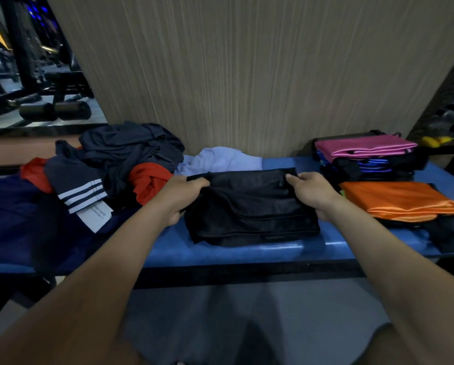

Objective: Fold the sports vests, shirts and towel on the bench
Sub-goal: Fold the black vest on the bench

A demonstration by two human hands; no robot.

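Black garment [249, 206] lies mid-bench on the blue bench [247, 251], partly folded in layers. Left hand [183, 196] and right hand [310, 191] each grip its far edge at opposite ends, held wide apart, likely to keep the fold square. Unfolded heap [110, 164] sits left; folded stack [365, 156] and orange piece [399, 198] right, so sorted work runs left to right. Light blue cloth [220, 159] lies behind, against the wall

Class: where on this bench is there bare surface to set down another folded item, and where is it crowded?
Bare blue bench shows along the near edge, in front of the black garment and toward the orange folded piece. Crowded: the unfolded heap left, the folded stack right.
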